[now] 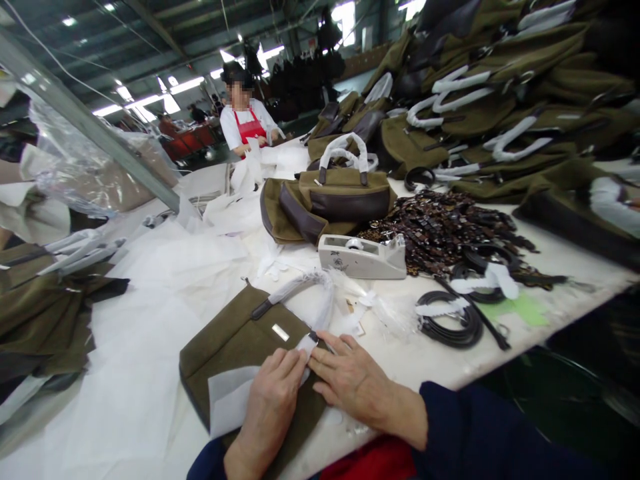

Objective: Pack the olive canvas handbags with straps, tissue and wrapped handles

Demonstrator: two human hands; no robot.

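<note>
An olive-green handbag (225,340) with a small silver plate (280,332) lies flat on the table before me. Its arched handle (320,283) is wrapped in white padding and clear film. A sheet of thin white paper (227,397) rests on the bag and passes beneath my left hand (273,400). The fingers of that hand are pressed together on the paper, by the dark lower handle tab (314,337). Against the bag's right edge lies my right hand (355,383), its fingers stretched out and touching the same spot. Both thumbs' contact is partly hidden.
A tape dispenser (363,260) stands beyond the bag, before finished handbags (345,193). Dark straps (450,227) and coiled belts (450,320) lie right. White paper sheets (145,320) cover the left side. A metal post (100,127) slants there. Across the table is a co-worker (247,120).
</note>
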